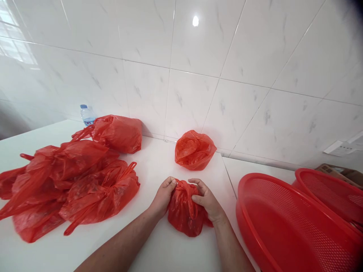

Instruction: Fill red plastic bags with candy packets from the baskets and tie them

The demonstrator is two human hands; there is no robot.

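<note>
A small red plastic bag (pixel 185 223) with something bundled inside stands on the white table, its top gathered and its handles looped together. My left hand (pixel 166 194) pinches the bag's gathered top from the left. On the other side my right hand (pixel 205 200) curves round the bag with thumb and fingers apart, close to the looped handles; whether it grips any plastic is hard to see. Just behind, near the wall, sits another red plastic bag (pixel 195 151) with its mouth open. What the bundled bag contains is hidden by the red film.
Several filled red bags (pixel 73 181) lie heaped on the left, with another red bag (pixel 119 132) against the wall. A water bottle (pixel 87 115) stands behind them. Two large red baskets (pixel 255 226) and a cardboard box (pixel 337 172) are on the right.
</note>
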